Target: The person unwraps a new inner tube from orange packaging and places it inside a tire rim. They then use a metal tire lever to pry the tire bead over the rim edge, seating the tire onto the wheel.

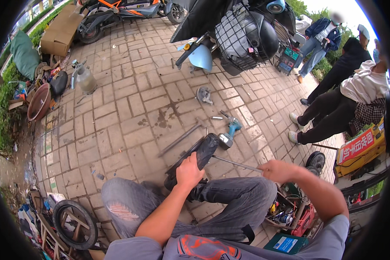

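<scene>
My left hand point(190, 171) is closed over a black rubber tire point(208, 149), which stands between my bent legs. Held in my right hand point(280, 171) is a long thin metal tire lever point(237, 164). Its far end meets the right side of the tire; whether it sits under the tire's edge is too small to tell. Just beyond the tire lies a teal cordless impact driver point(231, 131), with a small metal socket point(216, 118) near its nose. To the left, a long-handled hammer point(180, 138) rests on the paving. A round metal part point(205, 95) lies farther off.
A parked scooter with a wire basket point(242, 39) stands ahead. People point(346, 86) are at the right beside a yellow box point(362, 145). A tool crate point(286, 212) is by my right knee; a loose tire point(75, 224) lies lower left. A pressure sprayer point(86, 80) and basin point(39, 102) stand far left.
</scene>
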`<control>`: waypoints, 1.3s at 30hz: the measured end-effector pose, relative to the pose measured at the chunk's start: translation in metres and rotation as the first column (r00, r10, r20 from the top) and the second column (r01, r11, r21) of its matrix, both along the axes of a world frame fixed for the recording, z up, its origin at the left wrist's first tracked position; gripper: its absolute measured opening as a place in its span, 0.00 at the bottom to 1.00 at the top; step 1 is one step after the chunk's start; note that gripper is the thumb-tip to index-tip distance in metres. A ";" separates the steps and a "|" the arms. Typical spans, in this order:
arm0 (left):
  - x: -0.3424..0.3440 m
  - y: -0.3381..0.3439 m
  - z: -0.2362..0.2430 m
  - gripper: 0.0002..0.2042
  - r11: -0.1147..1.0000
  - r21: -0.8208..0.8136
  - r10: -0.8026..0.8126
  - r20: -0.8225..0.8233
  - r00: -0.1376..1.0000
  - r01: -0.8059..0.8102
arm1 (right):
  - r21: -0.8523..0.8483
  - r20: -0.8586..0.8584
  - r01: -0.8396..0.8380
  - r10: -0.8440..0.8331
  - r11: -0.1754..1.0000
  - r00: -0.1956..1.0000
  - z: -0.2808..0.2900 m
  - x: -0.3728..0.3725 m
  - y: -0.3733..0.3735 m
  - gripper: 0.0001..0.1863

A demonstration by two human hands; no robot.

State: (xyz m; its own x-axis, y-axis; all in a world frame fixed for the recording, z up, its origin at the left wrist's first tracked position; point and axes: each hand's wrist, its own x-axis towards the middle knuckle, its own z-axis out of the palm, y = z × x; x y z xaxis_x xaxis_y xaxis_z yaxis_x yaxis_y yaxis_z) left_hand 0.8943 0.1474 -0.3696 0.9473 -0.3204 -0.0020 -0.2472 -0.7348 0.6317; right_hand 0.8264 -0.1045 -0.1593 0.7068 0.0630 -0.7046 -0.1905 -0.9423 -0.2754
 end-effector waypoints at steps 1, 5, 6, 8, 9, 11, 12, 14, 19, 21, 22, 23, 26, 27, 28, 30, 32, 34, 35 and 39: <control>0.000 0.001 -0.001 0.34 1.000 -0.013 -0.005 -0.044 0.999 0.005 | -0.054 -0.075 -0.095 0.091 0.994 0.993 0.007 0.022 -0.012 0.17; 0.024 0.016 0.004 0.35 0.993 -0.084 0.074 -0.079 0.994 -0.081 | -0.022 -0.190 0.108 -0.110 0.994 0.976 -0.029 0.044 -0.014 0.21; 0.032 0.021 0.006 0.35 0.986 -0.112 0.113 -0.062 0.992 -0.119 | -0.013 -0.177 0.157 -0.157 0.988 0.972 -0.056 0.032 -0.003 0.22; 0.050 0.021 0.003 0.38 0.971 -0.195 0.124 -0.072 0.990 -0.136 | 0.101 -0.139 0.363 -0.348 0.926 0.927 -0.132 0.007 0.025 0.24; 0.054 0.017 0.011 0.39 0.961 -0.252 0.070 -0.168 0.983 -0.111 | 0.314 -0.147 0.602 -0.589 0.734 0.795 -0.177 0.004 0.039 0.23; 0.050 0.010 0.012 0.36 0.912 -0.408 -0.080 -0.284 0.955 -0.045 | 0.589 -0.163 0.727 -0.829 0.353 0.534 -0.244 0.026 0.085 0.19; 0.044 0.008 0.000 0.33 0.862 -0.506 -0.167 -0.294 0.941 -0.006 | 0.661 -0.197 0.722 -0.880 0.207 0.433 -0.266 0.040 0.107 0.18; 0.038 0.001 -0.036 0.22 0.659 -0.752 -0.357 -0.322 0.877 -0.008 | 0.847 -0.375 0.455 -0.916 -0.276 0.141 -0.296 0.046 0.138 0.16; 0.030 -0.005 -0.012 0.31 0.893 -0.405 -0.285 -0.171 0.943 0.197 | 0.788 -0.545 0.404 -0.832 -0.464 0.107 -0.320 0.048 0.128 0.20; 0.035 -0.001 0.006 0.34 0.905 -0.382 -0.283 -0.208 0.936 0.189 | 0.717 -0.628 0.500 -0.761 -0.487 0.160 -0.317 0.053 0.126 0.18; 0.040 0.000 0.013 0.35 0.909 -0.374 -0.281 -0.227 0.932 0.183 | 0.672 -0.667 0.572 -0.721 -0.471 0.190 -0.310 0.055 0.120 0.16; 0.044 0.000 0.019 0.34 0.897 -0.411 -0.278 -0.239 0.930 0.163 | 0.637 -0.681 0.609 -0.715 -0.473 0.158 -0.296 0.060 0.123 0.13; 0.058 0.003 0.005 0.26 0.792 -0.604 -0.359 -0.343 0.868 0.089 | 0.482 -0.758 0.738 -0.648 -0.472 0.081 -0.268 0.082 0.115 0.09; 0.054 0.006 -0.014 0.24 0.735 -0.678 -0.317 -0.347 0.883 -0.003 | 0.467 -0.769 0.780 -0.627 -0.417 0.125 -0.278 0.076 0.104 0.12; 0.054 0.007 -0.027 0.22 0.662 -0.745 -0.275 -0.347 0.897 -0.085 | 0.461 -0.778 0.812 -0.604 -0.358 0.176 -0.287 0.078 0.094 0.15; 0.067 0.016 -0.038 0.22 0.655 -0.751 -0.247 -0.315 0.916 -0.081 | 0.586 -0.633 0.772 -0.734 -0.246 0.246 -0.289 0.083 0.097 0.19; 0.073 0.019 -0.050 0.24 0.555 -0.816 -0.267 -0.357 0.895 -0.160 | 0.687 -0.414 0.722 -0.861 -0.084 0.294 -0.307 0.079 0.102 0.22; 0.080 0.018 -0.060 0.26 0.332 -0.885 -0.343 -0.436 0.832 -0.327 | 0.742 -0.104 0.655 -0.941 0.143 0.323 -0.354 0.073 0.109 0.24; 0.081 0.021 -0.058 0.27 0.302 -0.866 -0.441 -0.498 0.747 -0.399 | 0.706 0.090 0.651 -0.947 0.280 0.310 -0.375 0.071 0.114 0.22; 0.079 0.013 -0.044 0.28 0.464 -0.834 -0.446 -0.512 0.734 -0.300 | 0.920 -0.287 0.329 -0.939 -0.215 0.191 -0.404 0.072 0.145 0.19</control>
